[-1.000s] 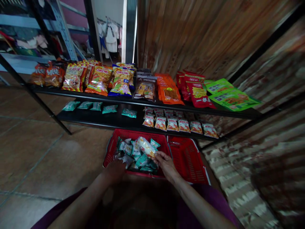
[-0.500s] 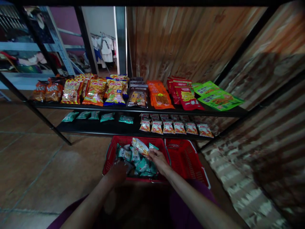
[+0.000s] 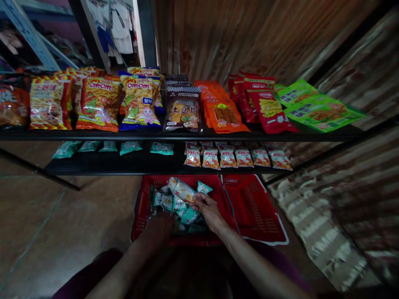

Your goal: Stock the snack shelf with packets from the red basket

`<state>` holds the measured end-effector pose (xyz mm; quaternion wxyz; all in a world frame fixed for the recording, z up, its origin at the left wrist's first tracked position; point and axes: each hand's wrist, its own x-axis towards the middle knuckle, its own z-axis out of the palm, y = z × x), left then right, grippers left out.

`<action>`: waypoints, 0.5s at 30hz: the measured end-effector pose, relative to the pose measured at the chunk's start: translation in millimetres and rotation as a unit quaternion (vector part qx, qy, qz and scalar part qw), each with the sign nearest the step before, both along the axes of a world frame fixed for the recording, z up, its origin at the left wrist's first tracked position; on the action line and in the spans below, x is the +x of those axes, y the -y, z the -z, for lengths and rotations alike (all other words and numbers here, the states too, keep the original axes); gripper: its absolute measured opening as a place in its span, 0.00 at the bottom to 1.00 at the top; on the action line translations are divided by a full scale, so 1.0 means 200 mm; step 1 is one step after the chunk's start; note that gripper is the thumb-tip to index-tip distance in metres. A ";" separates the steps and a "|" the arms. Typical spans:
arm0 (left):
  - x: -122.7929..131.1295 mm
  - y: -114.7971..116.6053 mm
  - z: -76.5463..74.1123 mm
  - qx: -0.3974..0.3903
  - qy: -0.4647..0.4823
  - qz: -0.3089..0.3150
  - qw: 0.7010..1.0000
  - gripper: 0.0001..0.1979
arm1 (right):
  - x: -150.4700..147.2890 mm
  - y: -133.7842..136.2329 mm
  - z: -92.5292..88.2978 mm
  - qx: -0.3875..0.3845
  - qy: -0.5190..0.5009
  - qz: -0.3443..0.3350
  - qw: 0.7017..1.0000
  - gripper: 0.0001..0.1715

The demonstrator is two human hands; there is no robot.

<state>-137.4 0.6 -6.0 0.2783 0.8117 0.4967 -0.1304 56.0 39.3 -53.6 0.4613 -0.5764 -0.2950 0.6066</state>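
A red plastic basket stands on the floor below the shelves, holding several teal-and-white snack packets. In my right hand a white-and-orange snack packet is pinched by its right end, held tilted over the basket. My left hand reaches into the basket's near left side among the packets. Its fingers are dark and blurred, so what they touch or hold cannot be made out.
A second red basket sits to the right. The lower shelf carries teal packets at left and rows of small orange-and-white packets at right. Larger snack bags line the upper shelf. A corrugated wall rises at right.
My view has moved closer to the shelves, which look larger. My right hand keeps hold of the white-and-orange snack packet; my left hand has shifted slightly right and down within the basket.
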 end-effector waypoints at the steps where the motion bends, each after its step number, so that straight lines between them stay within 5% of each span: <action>1: -0.03 -0.01 0.01 -0.013 -0.017 0.009 1.000 0.21 | -0.01 -0.02 -0.01 -0.003 -0.002 0.012 1.000 0.26; 8: -0.22 -0.08 -0.05 -0.018 -0.027 0.098 0.995 0.21 | -0.17 -0.14 -0.12 0.003 -0.020 0.102 0.995 0.20; 15: -0.37 -0.05 0.00 -0.017 -0.009 0.069 0.997 0.22 | -0.45 -0.13 -0.14 0.044 -0.003 0.067 0.997 0.16</action>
